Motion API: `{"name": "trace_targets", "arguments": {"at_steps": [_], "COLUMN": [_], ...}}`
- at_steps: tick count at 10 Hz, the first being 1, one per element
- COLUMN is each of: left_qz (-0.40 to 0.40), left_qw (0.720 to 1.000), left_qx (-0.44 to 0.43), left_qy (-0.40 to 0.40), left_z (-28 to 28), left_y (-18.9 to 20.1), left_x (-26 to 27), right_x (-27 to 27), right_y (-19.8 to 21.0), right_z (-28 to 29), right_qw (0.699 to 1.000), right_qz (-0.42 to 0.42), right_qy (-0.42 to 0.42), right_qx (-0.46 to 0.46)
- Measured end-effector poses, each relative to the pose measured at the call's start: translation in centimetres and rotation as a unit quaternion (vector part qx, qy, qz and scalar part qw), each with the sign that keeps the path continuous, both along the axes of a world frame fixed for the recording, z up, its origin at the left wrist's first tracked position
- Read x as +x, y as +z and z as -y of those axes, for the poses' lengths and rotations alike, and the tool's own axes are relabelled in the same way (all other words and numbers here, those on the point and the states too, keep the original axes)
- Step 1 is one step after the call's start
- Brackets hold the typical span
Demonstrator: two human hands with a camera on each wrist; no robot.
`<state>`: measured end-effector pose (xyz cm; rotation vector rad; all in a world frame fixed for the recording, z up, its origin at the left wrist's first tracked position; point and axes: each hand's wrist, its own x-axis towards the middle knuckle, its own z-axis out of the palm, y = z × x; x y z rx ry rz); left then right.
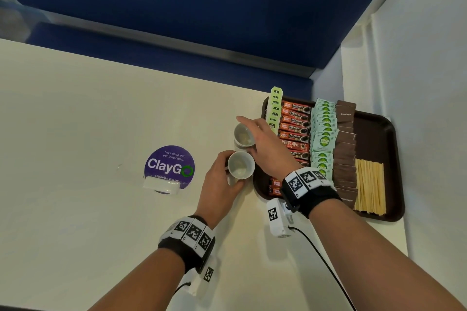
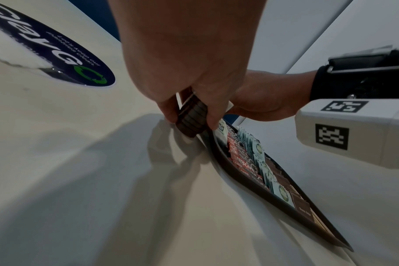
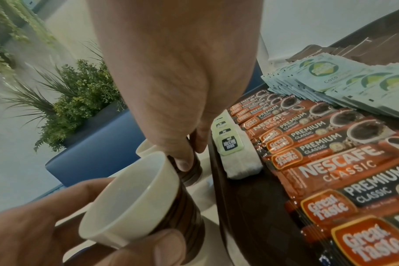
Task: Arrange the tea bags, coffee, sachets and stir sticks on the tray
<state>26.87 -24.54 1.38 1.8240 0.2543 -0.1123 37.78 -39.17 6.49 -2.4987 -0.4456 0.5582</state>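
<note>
A dark brown tray (image 1: 376,134) at the right of the table holds rows of green-tagged tea bags (image 1: 274,111), orange coffee sachets (image 1: 295,129), pale green sugar sachets (image 1: 324,134), brown sugar sachets (image 1: 345,149) and wooden stir sticks (image 1: 370,184). Two brown paper cups with white insides stand just left of the tray. My left hand (image 1: 222,174) grips the near cup (image 1: 241,165), seen ribbed and dark in the left wrist view (image 2: 191,117). My right hand (image 1: 249,134) holds the far cup (image 1: 243,135) between thumb and fingers (image 3: 185,162). The near cup (image 3: 137,198) is tilted.
A round purple ClayGo sticker (image 1: 169,164) with a white holder (image 1: 161,185) lies left of the cups. A blue bench (image 1: 202,7) runs behind the table and a white wall (image 1: 429,58) closes the right side. Plants (image 3: 80,100) stand beyond the bench.
</note>
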Motion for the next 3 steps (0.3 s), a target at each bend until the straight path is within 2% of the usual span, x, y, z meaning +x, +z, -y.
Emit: {"name": "trace_targets", "arguments": {"at_steps": [1, 2, 3], "left_qz": [-0.003, -0.005, -0.032], "left_qw": [1.0, 1.0, 0.997], "left_qx": [0.0, 0.012, 0.065], "left_qy": [-0.004, -0.009, -0.01], "left_z": [-0.1, -0.3, -1.0], "left_y": [-0.2, -0.7, -0.8], "left_x": [0.1, 0.1, -0.6], "right_x": [-0.2, -0.9, -2.1], "right_y": [0.7, 1.8, 3.3], "right_z": [0.0, 0.4, 1.0], "right_qw": [1.0, 1.0, 0.998], "right_qz": [-0.009, 0.023, 0.036], "right_qy": [0.006, -0.001, -0.055], "right_qx": [-0.008, -0.014, -0.02]}}
